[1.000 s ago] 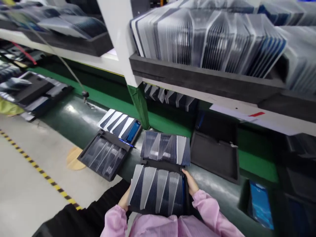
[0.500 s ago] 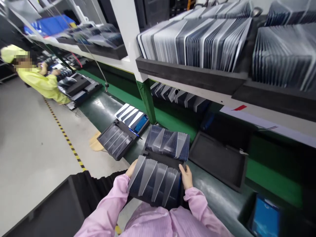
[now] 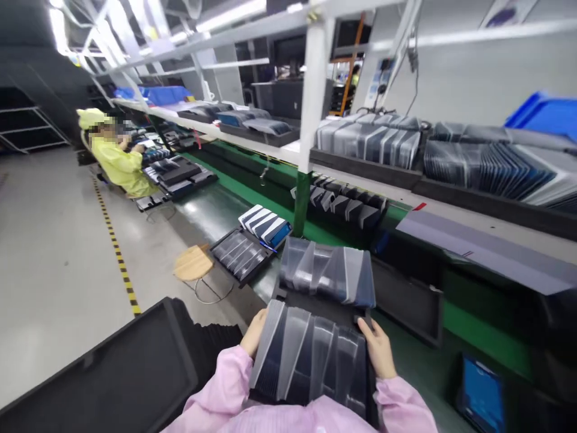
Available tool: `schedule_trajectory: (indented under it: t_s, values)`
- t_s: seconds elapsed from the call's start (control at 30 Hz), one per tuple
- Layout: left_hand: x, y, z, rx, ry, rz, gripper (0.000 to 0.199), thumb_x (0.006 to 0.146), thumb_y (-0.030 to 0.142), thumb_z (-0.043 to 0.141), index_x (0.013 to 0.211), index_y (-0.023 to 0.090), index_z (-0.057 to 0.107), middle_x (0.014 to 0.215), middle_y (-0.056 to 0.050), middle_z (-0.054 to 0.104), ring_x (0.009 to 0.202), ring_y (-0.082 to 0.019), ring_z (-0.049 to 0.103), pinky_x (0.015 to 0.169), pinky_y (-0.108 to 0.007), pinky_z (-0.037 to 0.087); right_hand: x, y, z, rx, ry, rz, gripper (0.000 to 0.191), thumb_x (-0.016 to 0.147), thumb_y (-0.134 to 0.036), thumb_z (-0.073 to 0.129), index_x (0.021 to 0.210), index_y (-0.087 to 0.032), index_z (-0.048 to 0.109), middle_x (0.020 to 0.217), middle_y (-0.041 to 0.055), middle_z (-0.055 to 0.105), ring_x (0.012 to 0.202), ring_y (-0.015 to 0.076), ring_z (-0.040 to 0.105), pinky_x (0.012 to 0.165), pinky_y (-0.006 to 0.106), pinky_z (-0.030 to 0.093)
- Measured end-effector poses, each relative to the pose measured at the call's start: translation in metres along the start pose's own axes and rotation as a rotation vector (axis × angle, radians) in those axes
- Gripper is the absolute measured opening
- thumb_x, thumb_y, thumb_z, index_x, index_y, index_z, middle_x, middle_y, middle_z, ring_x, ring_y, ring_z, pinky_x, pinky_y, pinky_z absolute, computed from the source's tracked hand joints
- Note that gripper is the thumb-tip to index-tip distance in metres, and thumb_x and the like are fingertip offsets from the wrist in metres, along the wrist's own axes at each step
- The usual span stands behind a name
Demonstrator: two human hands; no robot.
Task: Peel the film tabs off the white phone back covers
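Observation:
Between my hands is a black foam tray [image 3: 315, 305], held in front of my body above the bench edge. It carries two rows of thin, glossy dark panels with clear film: a near row [image 3: 311, 355] and a far row [image 3: 329, 270], both leaning over in overlapping layers. My left hand [image 3: 255, 334] is closed on the tray's left side, its fingers partly hidden behind the panels. On the right side, my right hand [image 3: 377, 346] grips the rim, thumb on top and the other fingers out of sight beneath.
Stacked black trays [image 3: 135, 355] stand at lower left. A bare black tray [image 3: 408, 300] and a blue-screened device [image 3: 482, 391] lie rightward. Another panel tray [image 3: 241, 255] sits ahead on the bench, beside a wooden stool [image 3: 193, 263]. A co-worker in yellow [image 3: 115, 156] sits farther along.
My view has tilted up, showing more shelf and ceiling. The tray of panels in my hands now appears larger and farther right in view. Both hands keep their hold.

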State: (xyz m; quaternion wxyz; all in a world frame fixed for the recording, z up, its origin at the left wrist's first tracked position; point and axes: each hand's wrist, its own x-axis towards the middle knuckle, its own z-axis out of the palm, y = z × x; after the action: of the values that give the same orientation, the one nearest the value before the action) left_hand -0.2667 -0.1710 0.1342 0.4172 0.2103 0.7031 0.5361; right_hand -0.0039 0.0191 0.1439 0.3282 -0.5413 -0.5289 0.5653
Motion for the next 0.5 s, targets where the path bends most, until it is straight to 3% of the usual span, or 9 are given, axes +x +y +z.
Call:
schedule_trajectory:
  t_s: [0.13, 0.23, 0.33, 0.5]
  values:
    - [-0.054, -0.008, -0.038, 0.032, -0.04, 0.081, 0.067, 0.078, 0.076, 0.039, 0.084, 0.013, 0.061, 0.089, -0.012, 0.065, 0.091, -0.026, 0.058, 0.085, -0.034, 0.041, -0.084, 0.013, 0.002, -0.155, 0.125, 0.003, 0.087, 0.052, -0.069, 0.069, 0.114, -0.009, 0.062, 0.113, 0.013, 0.066, 0.113, 0.034, 0.057, 0.1, 0.039, 0.045]
    - [-0.097, -0.023, -0.078, 0.061, -0.037, 0.084, 0.061, 0.079, 0.072, 0.042, 0.081, 0.014, 0.061, 0.089, -0.012, 0.066, 0.092, -0.027, 0.058, 0.086, -0.034, 0.04, -0.152, 0.03, 0.013, -0.186, 0.181, 0.045, 0.103, 0.052, -0.073, 0.065, 0.129, -0.006, 0.051, 0.133, 0.0172, 0.052, 0.129, 0.0336, 0.044, 0.114, 0.04, 0.03]
    - [-0.137, -0.041, -0.108, 0.091, -0.054, 0.055, 0.062, 0.082, 0.071, 0.04, 0.082, 0.012, 0.062, 0.093, -0.015, 0.066, 0.095, -0.028, 0.058, 0.087, -0.034, 0.04, -0.21, 0.038, 0.024, -0.249, 0.204, 0.093, 0.116, 0.048, -0.074, 0.064, 0.138, -0.003, 0.042, 0.144, 0.0191, 0.039, 0.136, 0.0342, 0.033, 0.117, 0.04, 0.022]
    - [-0.18, -0.06, -0.136, 0.153, -0.079, 0.037, 0.066, 0.085, 0.071, 0.034, 0.084, 0.012, 0.062, 0.095, -0.015, 0.067, 0.094, -0.026, 0.059, 0.085, -0.032, 0.042, -0.263, 0.038, 0.038, -0.251, 0.2, 0.097, 0.112, 0.045, -0.072, 0.061, 0.134, -0.006, 0.048, 0.146, 0.0166, 0.037, 0.137, 0.0328, 0.032, 0.119, 0.038, 0.019]
